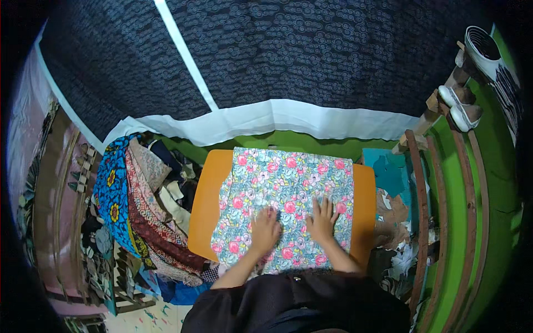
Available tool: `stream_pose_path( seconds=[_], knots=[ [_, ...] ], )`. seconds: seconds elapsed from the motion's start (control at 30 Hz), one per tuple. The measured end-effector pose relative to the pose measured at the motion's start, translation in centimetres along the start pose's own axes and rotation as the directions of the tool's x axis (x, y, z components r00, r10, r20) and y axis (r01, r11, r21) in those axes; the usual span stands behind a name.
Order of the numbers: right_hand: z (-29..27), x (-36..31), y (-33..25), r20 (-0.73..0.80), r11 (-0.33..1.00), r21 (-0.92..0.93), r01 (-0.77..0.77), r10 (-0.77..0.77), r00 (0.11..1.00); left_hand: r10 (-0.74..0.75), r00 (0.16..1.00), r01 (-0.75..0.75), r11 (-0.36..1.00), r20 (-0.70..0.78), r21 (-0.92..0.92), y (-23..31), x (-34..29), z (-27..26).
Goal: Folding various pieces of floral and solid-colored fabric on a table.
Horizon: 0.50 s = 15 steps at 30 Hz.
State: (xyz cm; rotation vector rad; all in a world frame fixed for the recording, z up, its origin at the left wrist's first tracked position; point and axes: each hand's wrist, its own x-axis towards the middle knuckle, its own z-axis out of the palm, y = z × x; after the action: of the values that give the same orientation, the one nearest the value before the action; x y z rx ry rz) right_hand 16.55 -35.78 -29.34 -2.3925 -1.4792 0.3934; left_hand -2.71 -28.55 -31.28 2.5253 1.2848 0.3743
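Floral cloth [297, 186], one: spread over orange worktop [363, 191], left and right edges bare. Left hand [266, 228]: on cloth, loosely open, apparently empty. Right hand [322, 223]: likewise, fingers splayed. Handling: best smoothed with light, even palms.

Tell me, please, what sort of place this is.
Probably a small sewing or fabric workshop: a floral cloth lies spread on an orange tabletop, patterned fabrics are heaped at the left, and scraps lie piled at the right.
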Motion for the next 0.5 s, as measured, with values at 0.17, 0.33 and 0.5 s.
stream_pose_path(
  seconds=[0.17, 0.33, 0.5],
  knots=[
    [3.1, -8.8, 0.4, 0.148, 0.993, -0.051, -0.106, 0.112, 0.983, -0.133, 0.984, 0.128, 0.991, 0.116, 0.048, 0.6, -9.2, 2.3],
    [4.0, -9.2, 1.0, 0.217, 0.986, -0.133, -0.101, 0.128, 0.968, -0.099, 0.977, 0.084, 0.993, 0.191, 0.085, -1.7, -9.1, 3.4],
    [5.9, -7.5, 1.2, 0.024, 0.984, -0.176, -0.036, 0.040, 0.999, -0.067, 0.983, 0.050, 0.994, 0.172, 0.101, -2.6, -6.9, 3.3]
  ],
)
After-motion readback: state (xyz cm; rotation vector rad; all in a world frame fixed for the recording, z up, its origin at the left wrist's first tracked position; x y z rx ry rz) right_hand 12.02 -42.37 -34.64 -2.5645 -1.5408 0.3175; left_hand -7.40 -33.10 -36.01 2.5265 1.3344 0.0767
